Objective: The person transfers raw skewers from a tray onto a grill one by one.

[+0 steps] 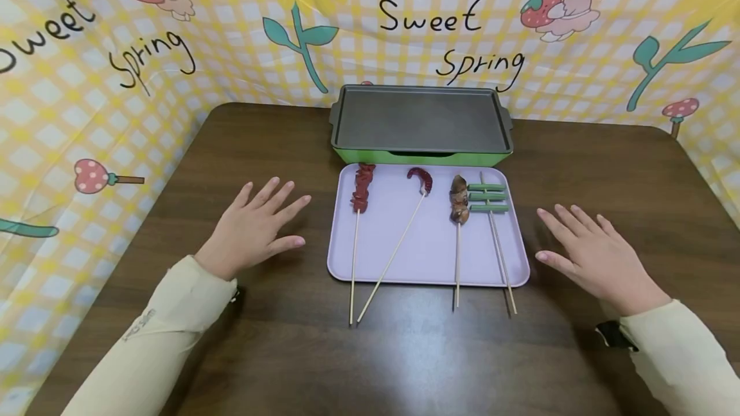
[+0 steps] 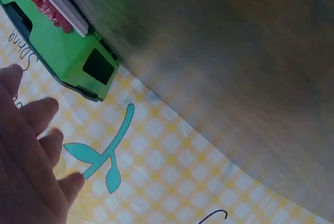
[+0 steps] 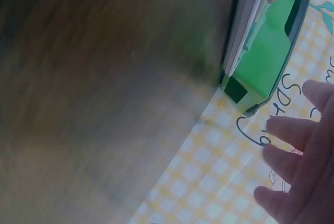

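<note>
My left hand [image 1: 251, 230], fingers spread, is over the table to the left of a lilac tray [image 1: 405, 255] and holds nothing. On the tray's right side my right hand [image 1: 595, 252] is spread the same way, its thumb near the tray's edge. Several skewers lie on the tray, sticks pointing toward me: a red meat skewer [image 1: 362, 188] at the left, a curled dark-red skewer [image 1: 424, 180], a brown mushroom-like skewer [image 1: 459, 201], and a skewer of green pieces [image 1: 487, 197] at the right. Their stick ends jut past the tray's near rim.
Right behind the tray stands a green grill [image 1: 424, 157] with a flat dark-grey top plate [image 1: 422, 117]. A yellow checked cloth [image 1: 231, 50] with printed drawings and lettering rises behind and beside the brown wooden table [image 1: 405, 364].
</note>
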A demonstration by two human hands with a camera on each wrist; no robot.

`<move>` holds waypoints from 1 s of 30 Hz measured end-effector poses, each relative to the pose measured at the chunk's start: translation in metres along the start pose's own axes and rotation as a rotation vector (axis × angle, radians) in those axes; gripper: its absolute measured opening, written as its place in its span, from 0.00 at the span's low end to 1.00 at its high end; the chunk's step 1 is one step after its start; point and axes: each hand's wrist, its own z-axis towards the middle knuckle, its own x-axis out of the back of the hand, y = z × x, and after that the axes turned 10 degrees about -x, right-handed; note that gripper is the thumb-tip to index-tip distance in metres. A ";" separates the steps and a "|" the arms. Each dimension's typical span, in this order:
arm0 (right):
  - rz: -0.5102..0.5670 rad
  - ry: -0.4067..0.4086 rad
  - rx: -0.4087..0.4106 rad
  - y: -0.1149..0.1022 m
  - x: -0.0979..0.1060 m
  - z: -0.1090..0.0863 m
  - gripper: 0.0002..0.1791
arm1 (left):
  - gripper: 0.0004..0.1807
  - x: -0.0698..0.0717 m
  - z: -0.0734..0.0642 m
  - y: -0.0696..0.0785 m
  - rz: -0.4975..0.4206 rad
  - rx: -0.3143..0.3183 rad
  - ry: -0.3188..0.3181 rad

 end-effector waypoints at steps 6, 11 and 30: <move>0.061 0.081 0.015 -0.009 0.000 -0.004 0.31 | 0.39 -0.002 0.011 -0.002 -0.050 -0.042 -0.058; 0.111 0.024 -0.034 -0.019 0.001 -0.008 0.27 | 0.39 -0.005 0.022 0.001 -0.084 -0.082 -0.086; 0.702 -0.274 -0.295 -0.050 -0.011 -0.015 0.18 | 0.42 -0.013 0.050 0.006 -0.070 -0.170 -0.158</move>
